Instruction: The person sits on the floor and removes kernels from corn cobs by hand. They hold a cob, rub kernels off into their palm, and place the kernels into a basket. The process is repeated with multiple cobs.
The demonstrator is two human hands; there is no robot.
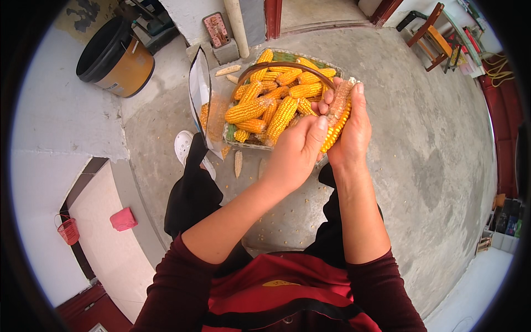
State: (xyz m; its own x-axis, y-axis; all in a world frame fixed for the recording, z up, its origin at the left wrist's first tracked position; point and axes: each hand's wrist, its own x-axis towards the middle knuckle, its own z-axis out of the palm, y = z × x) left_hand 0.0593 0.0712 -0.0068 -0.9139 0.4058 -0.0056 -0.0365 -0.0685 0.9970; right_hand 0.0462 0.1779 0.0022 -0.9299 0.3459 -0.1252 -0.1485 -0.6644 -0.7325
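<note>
Both of my hands are on a partly shelled ear of dried corn above the basket's right side. Yellow kernels line its lower right face, and reddish bare cob shows on the upper left; whether that bare part is a second cob, I cannot tell. My right hand wraps the ear from the right, fingertips showing beyond it. With its thumb on the ear near the kernels, my left hand grips the lower left. Below lies a basket with a brown arched handle, heaped with yellow corn ears.
An upright plastic bag holding loose kernels stands left of the basket. Bare cobs and scattered kernels lie on the concrete floor. A yellow-and-black bucket stands upper left; a phone leans by a pipe. A wooden chair is upper right.
</note>
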